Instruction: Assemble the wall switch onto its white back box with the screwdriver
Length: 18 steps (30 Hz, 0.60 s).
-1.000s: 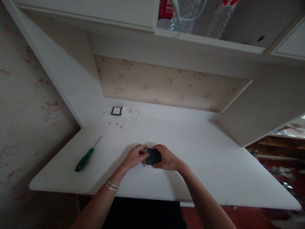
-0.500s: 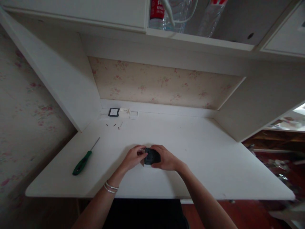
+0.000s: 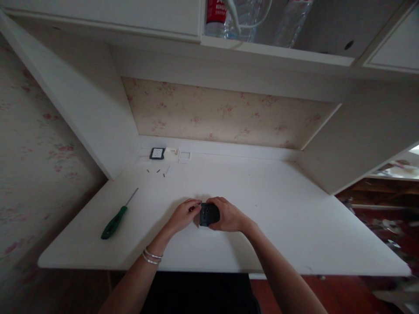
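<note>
A black box [image 3: 208, 214] is being clasped between the left grip [image 3: 182, 214] and right grip [image 3: 229, 216], seemingly being steadied on the surface [image 3: 288, 218].

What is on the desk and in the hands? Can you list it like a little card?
Left hand: pinches the black part at its left edge
Right hand: wraps the black part from the right
Desk: white
Screwdriver: green handle, lying left of the hands
Small dark bits: scattered near the back
Socket plate: back left
</note>
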### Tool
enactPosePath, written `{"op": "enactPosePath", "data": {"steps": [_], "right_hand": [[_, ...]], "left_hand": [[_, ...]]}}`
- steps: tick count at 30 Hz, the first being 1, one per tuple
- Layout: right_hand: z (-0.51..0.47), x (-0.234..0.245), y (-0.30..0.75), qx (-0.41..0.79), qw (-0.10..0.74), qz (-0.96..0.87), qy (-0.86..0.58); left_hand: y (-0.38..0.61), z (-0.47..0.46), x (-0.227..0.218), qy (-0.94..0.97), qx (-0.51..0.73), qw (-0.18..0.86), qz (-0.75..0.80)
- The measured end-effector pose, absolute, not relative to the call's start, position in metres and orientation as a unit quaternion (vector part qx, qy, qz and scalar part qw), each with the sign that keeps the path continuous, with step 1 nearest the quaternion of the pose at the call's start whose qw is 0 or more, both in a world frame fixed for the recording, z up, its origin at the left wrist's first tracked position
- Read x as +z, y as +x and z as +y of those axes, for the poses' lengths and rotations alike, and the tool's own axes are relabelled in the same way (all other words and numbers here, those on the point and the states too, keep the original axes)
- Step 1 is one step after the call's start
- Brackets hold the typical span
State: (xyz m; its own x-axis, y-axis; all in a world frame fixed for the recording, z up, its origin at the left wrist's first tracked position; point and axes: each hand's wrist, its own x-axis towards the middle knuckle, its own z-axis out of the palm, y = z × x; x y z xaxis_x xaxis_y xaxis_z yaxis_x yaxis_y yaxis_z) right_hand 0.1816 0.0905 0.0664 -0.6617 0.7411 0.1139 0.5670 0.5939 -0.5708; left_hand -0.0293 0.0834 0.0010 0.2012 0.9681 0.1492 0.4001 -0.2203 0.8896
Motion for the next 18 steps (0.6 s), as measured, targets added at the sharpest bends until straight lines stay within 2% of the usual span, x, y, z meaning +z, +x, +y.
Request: {"op": "enactPosePath", "data": {"steps": [18], "right_hand": [[0.0922,0.0597,0.1805,0.270,0.197,-0.868,-0.368]], "left_hand": [[-0.0265,0.0790,0.0029,0.666,0.396,0.392,0.495]]}}
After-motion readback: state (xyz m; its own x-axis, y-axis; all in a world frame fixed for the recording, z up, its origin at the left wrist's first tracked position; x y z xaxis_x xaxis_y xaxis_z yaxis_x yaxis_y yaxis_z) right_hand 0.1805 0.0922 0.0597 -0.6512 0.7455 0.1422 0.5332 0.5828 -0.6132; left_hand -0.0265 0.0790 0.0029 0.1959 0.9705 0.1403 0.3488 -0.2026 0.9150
